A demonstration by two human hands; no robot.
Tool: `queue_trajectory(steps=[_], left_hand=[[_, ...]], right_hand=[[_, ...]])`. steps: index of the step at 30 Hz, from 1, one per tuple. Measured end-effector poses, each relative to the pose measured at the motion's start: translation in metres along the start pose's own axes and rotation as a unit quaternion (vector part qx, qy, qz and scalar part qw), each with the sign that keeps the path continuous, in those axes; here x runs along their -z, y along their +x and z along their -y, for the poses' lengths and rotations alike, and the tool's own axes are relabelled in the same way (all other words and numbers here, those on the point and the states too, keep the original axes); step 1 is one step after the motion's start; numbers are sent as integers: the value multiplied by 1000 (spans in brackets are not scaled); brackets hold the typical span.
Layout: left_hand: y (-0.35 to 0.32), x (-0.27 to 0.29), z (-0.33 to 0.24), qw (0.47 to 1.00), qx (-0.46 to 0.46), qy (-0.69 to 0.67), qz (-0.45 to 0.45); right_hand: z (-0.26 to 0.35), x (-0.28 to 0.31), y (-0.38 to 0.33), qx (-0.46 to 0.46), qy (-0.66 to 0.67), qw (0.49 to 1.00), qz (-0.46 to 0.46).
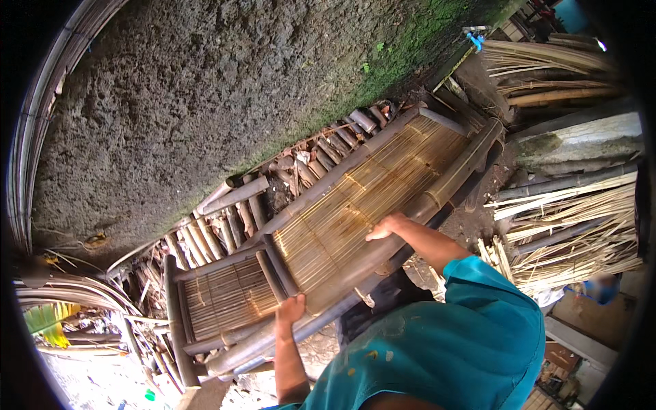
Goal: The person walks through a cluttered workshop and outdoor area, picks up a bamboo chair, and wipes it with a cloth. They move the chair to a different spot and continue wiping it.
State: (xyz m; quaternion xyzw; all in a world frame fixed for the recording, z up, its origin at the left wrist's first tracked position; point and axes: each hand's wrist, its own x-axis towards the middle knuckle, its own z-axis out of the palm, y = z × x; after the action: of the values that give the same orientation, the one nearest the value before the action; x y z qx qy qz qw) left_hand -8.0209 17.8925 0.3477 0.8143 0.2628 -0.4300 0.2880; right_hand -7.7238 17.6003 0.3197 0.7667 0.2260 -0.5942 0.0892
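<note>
So there's this long brown bamboo bench with a slatted top (383,181) sitting slantwise in front of the person, between them and a rough gray wall with green moss (225,89), with short cut bamboo pieces (236,222) along the wall's foot. The bare left hand (290,311) is on the near rail by the crosspieces, and the bare right hand (387,225) rests farther right at the slats' near edge; can't tell if either hand's fingers are clamped on or just lying there.

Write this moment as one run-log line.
left hand: on near side of bench | right hand: on same side | poles: between bench and wall
</note>
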Motion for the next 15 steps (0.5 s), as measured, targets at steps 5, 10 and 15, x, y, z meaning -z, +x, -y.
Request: queue_trajectory(steps=[5,10,15], left_hand=[[-4,40,24,983,29,-60,171],[34,-19,97,970,54,-141,189],[-52,48,23,979,59,-137,142]], right_hand=[[44,-17,-29,50,-82,989,-116],[80,8,-77,27,-48,998,0],[101,22,-120,-10,-115,993,-25]])
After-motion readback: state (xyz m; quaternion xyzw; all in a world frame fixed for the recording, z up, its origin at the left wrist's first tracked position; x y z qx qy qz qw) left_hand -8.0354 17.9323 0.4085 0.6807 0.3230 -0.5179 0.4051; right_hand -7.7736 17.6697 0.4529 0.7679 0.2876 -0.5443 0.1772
